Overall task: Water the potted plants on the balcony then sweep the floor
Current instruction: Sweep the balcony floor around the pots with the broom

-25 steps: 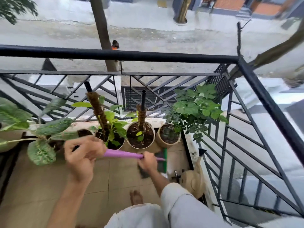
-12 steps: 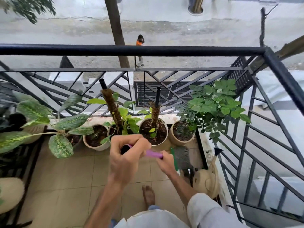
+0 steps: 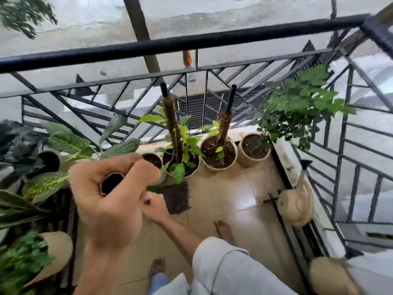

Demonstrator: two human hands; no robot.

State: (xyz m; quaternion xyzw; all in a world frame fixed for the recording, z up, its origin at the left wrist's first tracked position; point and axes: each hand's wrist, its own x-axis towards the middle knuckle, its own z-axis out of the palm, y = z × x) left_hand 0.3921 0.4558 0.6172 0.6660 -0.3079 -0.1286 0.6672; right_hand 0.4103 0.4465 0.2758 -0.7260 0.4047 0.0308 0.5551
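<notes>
My left hand (image 3: pixel 108 199) is closed around the hollow top end of a broom handle, near the camera. Lower down, my right hand (image 3: pixel 156 209) grips the purple handle (image 3: pixel 146 201), of which only a sliver shows. The dark broom head (image 3: pixel 177 198) rests on the tiled floor (image 3: pixel 229 199) in front of the pots. Along the railing stand three potted plants: one with a moss pole (image 3: pixel 180 160), a second with a moss pole (image 3: pixel 219 152), and a bushy one (image 3: pixel 253 150). A beige watering can (image 3: pixel 295 203) sits at the right edge.
A black metal railing (image 3: pixel 191 42) closes the balcony front and right. Large leafy plants (image 3: pixel 49 158) and a beige pot (image 3: pixel 55 250) crowd the left side. A dark rod (image 3: pixel 285 226) lies by the watering can. My bare foot (image 3: pixel 223 229) stands on the tiles.
The view has swung left and tilted. My hands have drawn the broom leftwards and closer, and the broom head has slid from the right corner to the front of the middle pots.
</notes>
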